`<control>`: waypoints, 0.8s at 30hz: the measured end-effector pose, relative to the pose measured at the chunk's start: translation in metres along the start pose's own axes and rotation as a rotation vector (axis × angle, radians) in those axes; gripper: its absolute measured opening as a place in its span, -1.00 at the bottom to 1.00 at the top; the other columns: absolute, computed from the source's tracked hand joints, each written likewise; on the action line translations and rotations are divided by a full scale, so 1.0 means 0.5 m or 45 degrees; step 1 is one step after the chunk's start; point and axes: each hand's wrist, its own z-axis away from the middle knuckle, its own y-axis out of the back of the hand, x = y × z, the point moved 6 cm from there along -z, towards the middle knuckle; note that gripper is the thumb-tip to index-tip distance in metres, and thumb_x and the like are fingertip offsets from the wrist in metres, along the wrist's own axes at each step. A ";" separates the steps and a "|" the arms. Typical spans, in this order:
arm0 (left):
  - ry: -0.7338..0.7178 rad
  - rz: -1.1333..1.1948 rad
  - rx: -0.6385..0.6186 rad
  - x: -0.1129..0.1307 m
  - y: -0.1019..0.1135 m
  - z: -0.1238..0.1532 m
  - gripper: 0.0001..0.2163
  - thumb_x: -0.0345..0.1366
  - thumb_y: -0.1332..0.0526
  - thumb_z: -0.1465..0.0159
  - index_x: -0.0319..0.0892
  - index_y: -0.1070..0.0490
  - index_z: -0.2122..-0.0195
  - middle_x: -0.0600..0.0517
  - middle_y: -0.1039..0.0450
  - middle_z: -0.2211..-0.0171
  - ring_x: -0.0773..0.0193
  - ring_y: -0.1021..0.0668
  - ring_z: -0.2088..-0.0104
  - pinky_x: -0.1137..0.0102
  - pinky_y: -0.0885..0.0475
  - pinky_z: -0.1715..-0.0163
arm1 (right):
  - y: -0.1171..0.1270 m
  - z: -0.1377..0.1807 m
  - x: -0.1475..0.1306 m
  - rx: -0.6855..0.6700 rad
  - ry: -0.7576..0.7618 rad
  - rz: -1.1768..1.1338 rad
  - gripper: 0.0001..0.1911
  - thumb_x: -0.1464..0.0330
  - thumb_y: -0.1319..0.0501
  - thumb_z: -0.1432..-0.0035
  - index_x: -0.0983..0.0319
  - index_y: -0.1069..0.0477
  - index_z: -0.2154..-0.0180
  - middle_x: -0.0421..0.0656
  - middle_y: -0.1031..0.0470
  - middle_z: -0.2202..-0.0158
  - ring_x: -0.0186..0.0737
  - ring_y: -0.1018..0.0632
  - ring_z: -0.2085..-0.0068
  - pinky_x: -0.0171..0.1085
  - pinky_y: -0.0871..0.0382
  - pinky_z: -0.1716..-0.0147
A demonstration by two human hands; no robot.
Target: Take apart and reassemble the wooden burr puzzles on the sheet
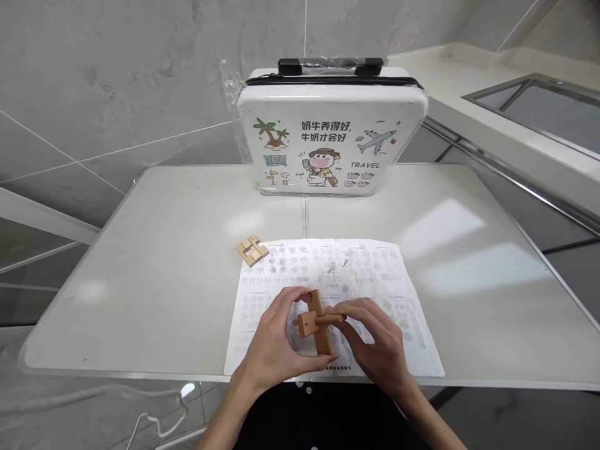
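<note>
Between my hands, above a printed sheet (375,275), is a wooden interlocking puzzle (308,324) made of crossed brown bars. My left hand (276,334) grips the long bar by its two ends, thumb at the near end and fingers at the far end. On the other side, my right hand (377,337) pinches a narrow rod-like piece (332,319) that sticks out to the right of the crossing. Small dark marks show on the bars. How the pieces lock inside is hidden. The sheet carries rows of small diagrams, too fine to read.
A flat wooden block puzzle (252,251) lies at the sheet's far left corner. A white cartoon-printed suitcase (323,137), partly in clear plastic, stands at the back of the white folding table (154,281). To the right is a counter (450,81) with a sink.
</note>
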 end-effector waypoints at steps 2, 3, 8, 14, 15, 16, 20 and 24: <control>0.007 0.007 0.017 0.000 0.000 -0.003 -0.16 -0.05 -0.61 -0.02 0.04 -0.24 -0.27 -0.07 -0.43 -0.19 -0.02 -0.56 -0.17 0.12 -0.58 -0.12 | 0.002 0.000 0.002 0.033 -0.025 0.005 -0.68 0.60 -0.27 -0.37 0.10 -0.54 -0.01 -0.13 -0.69 0.18 -0.11 -0.68 0.18 -0.14 -0.59 0.20; 0.010 0.007 0.022 0.000 0.000 -0.004 -0.16 -0.04 -0.61 -0.02 0.04 -0.24 -0.26 -0.06 -0.44 -0.18 -0.02 -0.56 -0.16 0.12 -0.59 -0.10 | 0.003 -0.001 0.003 0.028 -0.038 -0.006 -0.69 0.59 -0.27 -0.38 0.10 -0.54 -0.01 -0.13 -0.69 0.17 -0.11 -0.69 0.17 -0.14 -0.60 0.20; -0.007 -0.033 0.020 0.000 0.005 -0.011 -0.14 -0.08 -0.63 0.02 0.03 -0.25 -0.25 -0.05 -0.46 -0.15 -0.01 -0.58 -0.13 0.12 -0.59 -0.09 | 0.003 -0.008 0.009 -0.145 -0.087 -0.163 -0.70 0.57 -0.25 -0.39 0.10 -0.54 -0.02 -0.12 -0.67 0.15 -0.10 -0.68 0.12 -0.16 -0.62 0.18; -0.101 -0.053 0.027 0.010 0.019 -0.013 -0.11 -0.25 -0.64 0.03 0.06 -0.22 -0.28 -0.04 -0.45 -0.15 0.02 -0.59 -0.11 0.17 -0.59 -0.07 | 0.005 -0.006 0.010 -0.232 -0.116 -0.309 -0.69 0.54 -0.26 -0.42 0.04 -0.53 -0.05 -0.15 -0.65 0.11 -0.12 -0.66 0.06 -0.16 -0.59 0.09; -0.122 -0.064 0.042 0.012 0.022 -0.013 -0.11 -0.26 -0.63 0.03 0.05 -0.22 -0.28 -0.04 -0.45 -0.15 0.02 -0.58 -0.12 0.16 -0.59 -0.08 | 0.003 -0.003 0.014 -0.242 -0.148 -0.343 -0.71 0.50 -0.27 -0.43 0.03 -0.52 -0.06 -0.14 -0.63 0.07 -0.11 -0.64 0.02 -0.14 -0.59 0.06; -0.145 -0.085 0.065 0.013 0.025 -0.013 -0.12 -0.25 -0.63 0.00 0.05 -0.21 -0.29 -0.06 -0.45 -0.16 0.01 -0.58 -0.13 0.15 -0.59 -0.09 | 0.000 0.000 0.019 -0.245 -0.196 -0.367 -0.72 0.45 -0.28 -0.43 0.02 -0.49 -0.09 -0.12 -0.61 0.02 -0.08 -0.62 -0.02 -0.11 -0.58 0.02; -0.282 -0.272 0.183 0.022 0.030 -0.013 -0.18 -0.14 -0.57 -0.14 -0.01 -0.17 -0.34 -0.14 -0.46 -0.19 -0.07 -0.55 -0.18 0.05 -0.56 -0.14 | -0.016 0.021 0.039 -0.224 -0.445 -0.391 -0.38 0.23 -0.38 -0.35 0.01 -0.25 -0.34 0.01 -0.38 -0.31 0.10 -0.49 -0.25 0.07 -0.48 -0.19; -0.442 -0.448 0.285 0.035 0.020 -0.009 -0.31 -0.21 -0.46 -0.28 -0.08 -0.16 -0.35 -0.19 -0.49 -0.16 -0.07 -0.57 -0.14 0.05 -0.58 -0.08 | -0.050 0.038 0.035 -0.272 -0.641 -0.470 -0.09 0.15 -0.43 -0.27 -0.07 0.01 -0.47 -0.01 -0.26 -0.41 0.15 -0.40 -0.37 0.12 -0.44 -0.28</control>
